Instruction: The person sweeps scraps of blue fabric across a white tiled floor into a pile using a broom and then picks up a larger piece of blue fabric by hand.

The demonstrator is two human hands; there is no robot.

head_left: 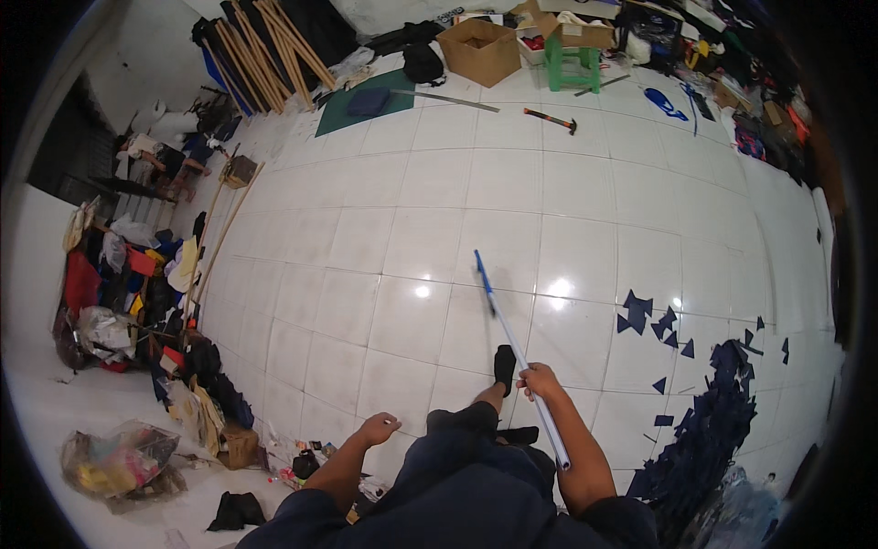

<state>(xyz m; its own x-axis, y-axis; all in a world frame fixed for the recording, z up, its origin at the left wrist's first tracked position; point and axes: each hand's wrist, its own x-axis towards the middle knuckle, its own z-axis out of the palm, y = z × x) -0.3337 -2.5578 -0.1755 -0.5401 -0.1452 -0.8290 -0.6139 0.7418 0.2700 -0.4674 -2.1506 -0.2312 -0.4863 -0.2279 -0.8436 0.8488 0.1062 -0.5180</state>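
Note:
My right hand [539,381] is closed round a long pale pole [514,343] that slants across in front of me. Its near end comes back beside my right forearm, and its far part is a blue end [482,270] over the tiled floor. A dark strip shows beside that blue part; whether it is a broom or another floor tool is hard to tell. My left hand [378,428] hangs away from the pole at my left side, its fingers curled in with nothing visible in them. My foot in a black sock [504,366] stands just left of the pole.
A heap of dark blue scraps [709,435] lies at right, with loose pieces [636,309] beyond it. Far off are a hammer [552,120], a green stool [572,69], a cardboard box [478,50] and blue flip-flops [664,103]. Bags and clutter [119,329] line the left.

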